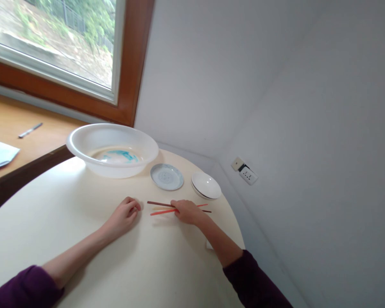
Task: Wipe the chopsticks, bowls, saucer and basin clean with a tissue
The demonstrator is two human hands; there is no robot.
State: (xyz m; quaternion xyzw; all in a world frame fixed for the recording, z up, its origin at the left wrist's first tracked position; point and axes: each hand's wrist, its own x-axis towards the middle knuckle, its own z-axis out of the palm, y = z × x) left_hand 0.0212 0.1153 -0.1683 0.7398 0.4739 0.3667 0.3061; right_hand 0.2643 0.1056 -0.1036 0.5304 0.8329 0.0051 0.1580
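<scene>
My right hand point(188, 211) is closed around several chopsticks point(160, 204) low over the round table, palm down. Dark brown and orange-red sticks poke out on both sides of it, and a pale one shows between them on the left. Left of the chopstick tips, my left hand point(128, 212) rests on the tabletop with its fingers curled in, nothing visible in them. Beyond my hands lie a grey-blue patterned plate point(167, 177) and, to its right, a small stack of white dishes point(206, 185).
A large translucent white basin point(115, 171) with a blue pattern inside stands at the back left of the white table point(122, 265). A white item point(209, 245) is partly hidden by my right forearm. The wooden desk point(6, 115) holds a pen point(30, 130) and paper point(0, 154). Walls bound the right.
</scene>
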